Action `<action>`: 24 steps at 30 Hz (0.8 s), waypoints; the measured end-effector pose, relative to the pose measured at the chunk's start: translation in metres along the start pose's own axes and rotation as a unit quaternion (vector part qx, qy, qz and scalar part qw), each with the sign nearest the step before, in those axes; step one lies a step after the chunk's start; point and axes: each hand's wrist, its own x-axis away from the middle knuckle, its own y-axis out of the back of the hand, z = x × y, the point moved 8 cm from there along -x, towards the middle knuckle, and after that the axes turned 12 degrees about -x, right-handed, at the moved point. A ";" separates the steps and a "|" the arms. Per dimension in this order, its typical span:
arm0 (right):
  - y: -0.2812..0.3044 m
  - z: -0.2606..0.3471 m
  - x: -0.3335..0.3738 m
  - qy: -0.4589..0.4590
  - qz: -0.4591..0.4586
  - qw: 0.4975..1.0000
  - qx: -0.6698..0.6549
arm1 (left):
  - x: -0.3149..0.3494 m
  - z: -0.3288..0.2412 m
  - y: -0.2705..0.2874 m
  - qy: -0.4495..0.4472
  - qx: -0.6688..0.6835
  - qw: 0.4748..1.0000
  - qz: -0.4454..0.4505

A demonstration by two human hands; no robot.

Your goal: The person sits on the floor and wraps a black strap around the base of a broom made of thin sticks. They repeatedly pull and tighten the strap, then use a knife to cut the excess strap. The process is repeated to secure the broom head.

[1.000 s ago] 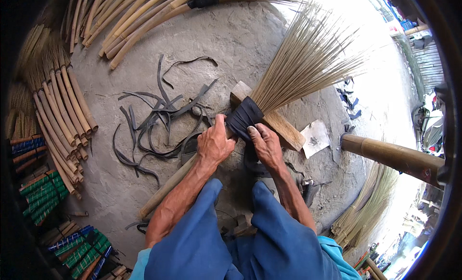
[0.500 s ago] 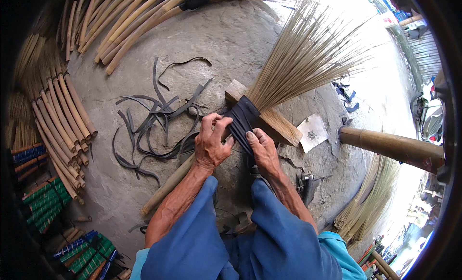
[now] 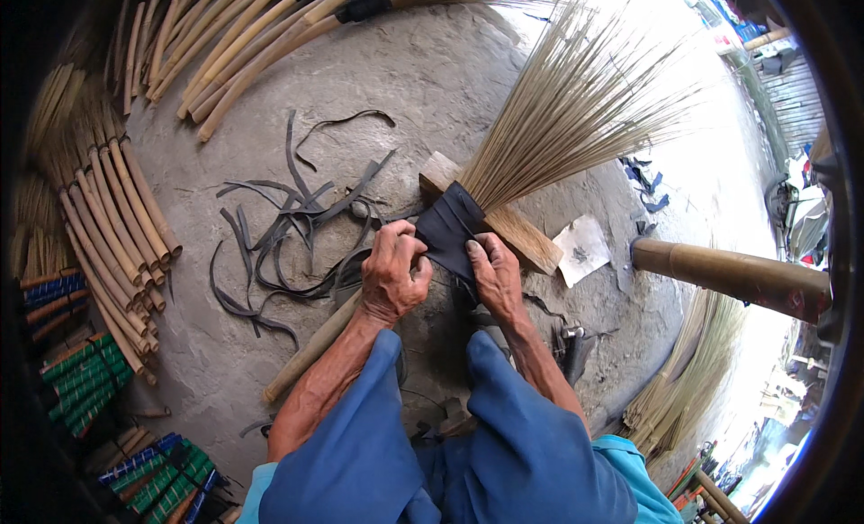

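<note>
A broom with a fan of thin, straw-coloured bristles [image 3: 567,110] points to the far right. Its neck is wrapped in a wide black band [image 3: 448,220], which looks like rubber. My left hand [image 3: 393,272] pinches the band's left edge, fingers curled. On the other side, my right hand [image 3: 495,270] grips the right edge between thumb and fingers. A pale bamboo handle [image 3: 310,351] runs from beneath my left hand toward the near left. The neck lies over a wooden block [image 3: 522,239]. The band's lower end hangs between my hands, partly in shadow.
Loose black strips [image 3: 297,209] lie tangled on the ground at left. Stacked curved bamboo handles [image 3: 117,227] line the far left. White paper [image 3: 583,250] holds small dark bits. A thick bamboo pole [image 3: 729,274] juts in from the right, above a straw bundle [image 3: 675,389].
The black band, bunched into folds and stretched toward me before, now lies flatter and wider across the neck. My hands have shifted only slightly.
</note>
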 end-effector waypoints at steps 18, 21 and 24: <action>0.000 0.029 0.006 -0.018 0.009 0.993 0.118 | 0.015 0.013 -0.045 0.175 -0.035 0.938 0.296; -0.004 0.005 0.017 -0.212 0.024 0.973 -0.091 | 0.013 0.012 -0.047 0.160 -0.096 0.937 0.294; -0.014 0.010 0.037 -0.260 0.007 0.911 -0.319 | 0.011 0.020 -0.051 0.158 -0.130 0.925 0.320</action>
